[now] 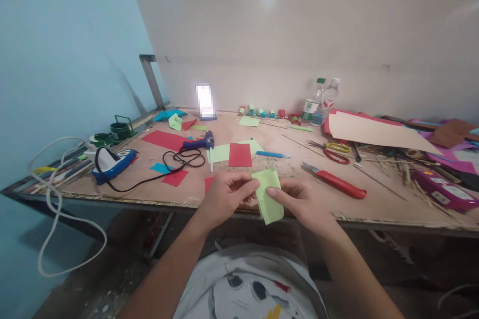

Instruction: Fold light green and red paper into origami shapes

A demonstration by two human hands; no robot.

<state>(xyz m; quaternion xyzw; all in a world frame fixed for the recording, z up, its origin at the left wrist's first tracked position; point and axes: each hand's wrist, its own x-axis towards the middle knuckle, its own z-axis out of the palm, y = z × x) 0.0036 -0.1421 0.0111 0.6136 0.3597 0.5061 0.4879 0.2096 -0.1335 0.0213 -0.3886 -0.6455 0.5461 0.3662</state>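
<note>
Light-green paper (pixel 272 205) is being pinched by left hand (pixel 232 188) and right hand (pixel 300 198) at opposite sides, creasing apparently partway done; beyond the grip, a red paper rectangle (pixel 240 155) is lying unfolded, small paper cubes (pixel 251 109) standing farther off.

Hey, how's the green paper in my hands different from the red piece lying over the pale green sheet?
The green paper is light green; the red piece is solid red.
The green paper is held up between your left hand and right hand; the red piece lies on the pale green sheet, untouched.
The green paper looks creased; the red piece looks flat.
Both are roughly four-sided.
</note>
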